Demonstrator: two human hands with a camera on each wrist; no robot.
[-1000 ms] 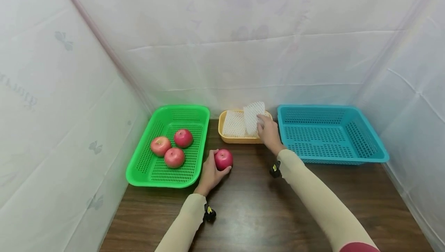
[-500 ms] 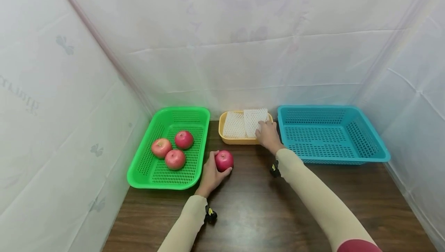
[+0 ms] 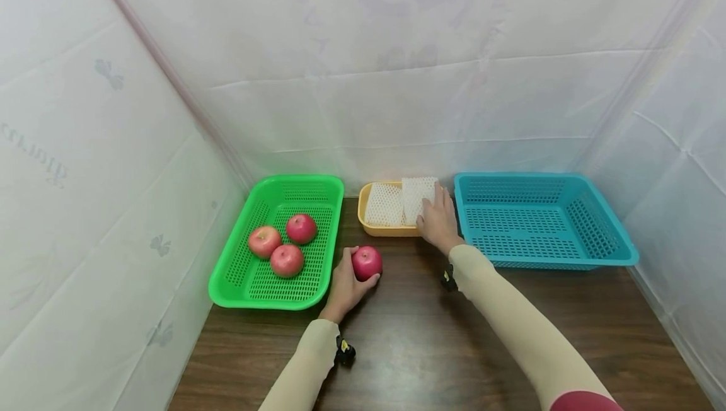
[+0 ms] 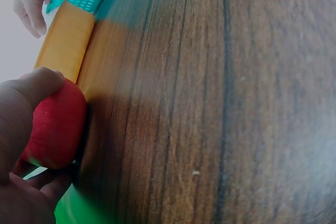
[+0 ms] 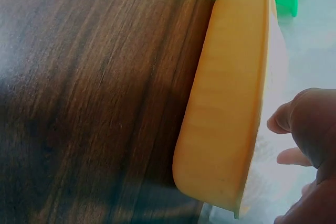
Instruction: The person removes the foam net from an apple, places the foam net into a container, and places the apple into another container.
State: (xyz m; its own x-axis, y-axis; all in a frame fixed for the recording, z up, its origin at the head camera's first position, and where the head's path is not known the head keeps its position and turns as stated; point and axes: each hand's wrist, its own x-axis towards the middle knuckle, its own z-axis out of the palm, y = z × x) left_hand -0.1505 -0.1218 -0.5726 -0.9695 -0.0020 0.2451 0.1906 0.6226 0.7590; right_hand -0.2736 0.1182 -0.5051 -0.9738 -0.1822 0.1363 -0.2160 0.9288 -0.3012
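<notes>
My left hand (image 3: 345, 288) grips a red apple (image 3: 367, 263) on the dark wooden table, thumb on the near side and fingers along its left. In the left wrist view the thumb lies over the top of the apple (image 4: 58, 124). My right hand (image 3: 440, 217) is over the right end of a small yellow basket (image 3: 391, 231), its fingers extended and spread at a white foam net sleeve (image 3: 418, 196). Another stack of white foam netting (image 3: 384, 204) lies to the left in that basket. The right wrist view shows a gap between thumb and finger, beside the basket rim.
To the left stands a green basket (image 3: 227, 301) with three apples (image 3: 287, 261) in it. A blue basket (image 3: 626, 253) stands to the right, close to my right wrist. White sheeting (image 3: 363, 108) hangs behind the baskets and along both sides.
The right-hand foam net, raised and tilted in the right hand a second ago, has come down flat in the yellow basket. The right fingers have since spread. The left hand stays on the apple.
</notes>
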